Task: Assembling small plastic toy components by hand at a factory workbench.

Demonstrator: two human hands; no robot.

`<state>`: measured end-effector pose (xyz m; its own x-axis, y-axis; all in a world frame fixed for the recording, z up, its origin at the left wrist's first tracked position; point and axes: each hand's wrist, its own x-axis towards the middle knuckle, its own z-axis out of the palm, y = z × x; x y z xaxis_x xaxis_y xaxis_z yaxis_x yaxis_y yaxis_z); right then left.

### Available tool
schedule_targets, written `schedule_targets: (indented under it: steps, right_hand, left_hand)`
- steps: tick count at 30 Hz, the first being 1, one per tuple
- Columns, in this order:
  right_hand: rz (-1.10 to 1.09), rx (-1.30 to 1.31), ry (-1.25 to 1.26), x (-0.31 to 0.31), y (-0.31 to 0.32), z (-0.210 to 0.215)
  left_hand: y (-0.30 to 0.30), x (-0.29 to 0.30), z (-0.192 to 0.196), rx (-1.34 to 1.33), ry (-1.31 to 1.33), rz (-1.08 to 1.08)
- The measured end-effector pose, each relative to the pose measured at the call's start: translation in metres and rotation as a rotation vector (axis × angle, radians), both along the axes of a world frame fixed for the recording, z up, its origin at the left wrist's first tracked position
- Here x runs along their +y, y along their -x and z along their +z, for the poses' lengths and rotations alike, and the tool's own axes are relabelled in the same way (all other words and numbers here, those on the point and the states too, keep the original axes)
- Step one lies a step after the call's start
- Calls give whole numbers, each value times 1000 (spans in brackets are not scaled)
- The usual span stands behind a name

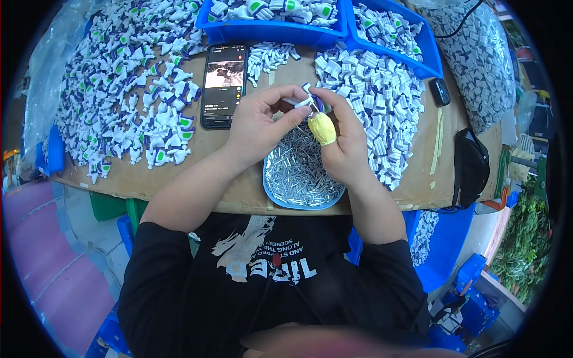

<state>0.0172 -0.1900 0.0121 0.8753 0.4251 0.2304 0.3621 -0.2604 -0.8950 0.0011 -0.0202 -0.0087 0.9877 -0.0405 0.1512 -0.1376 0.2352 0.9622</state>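
My left hand [258,121] pinches a small white plastic part [296,113] between thumb and fingers. Close against it, my right hand [348,138] grips a white-and-purple plastic toy piece [321,102]; the fingers hide much of it. A yellow finger cover [322,129] wraps the right thumb. Both hands meet above a light-blue tub [303,207] full of thin metal pins [298,168]. To the right lies a heap of white-and-purple parts [373,113]. White toy pieces with green and purple areas [143,101] spread widely over the left of the table.
A lit phone [224,86] lies left of my hands, near a small pile of white parts [270,58]. Two blue bins [271,33] of parts stand at the back. Farther right are a large clear bag of parts [477,59], a small black device [440,92] and a black pouch [470,168].
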Motion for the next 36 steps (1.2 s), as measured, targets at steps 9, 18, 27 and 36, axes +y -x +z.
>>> schedule_targets:
  steps: [9,18,27,36]
  right_hand:
    - [39,197,-195,-1,1,-2]
    - [50,284,-461,6,1,-2]
    - [64,205,-311,0,-2,-4]
    - [145,286,-309,-2,2,-4]
  left_hand:
    - [5,-1,3,12,78,-135]
    - [2,1,13,117,145,-123]
    - [-5,4,7,187,282,-112]
    - [-7,13,4,356,400,-256]
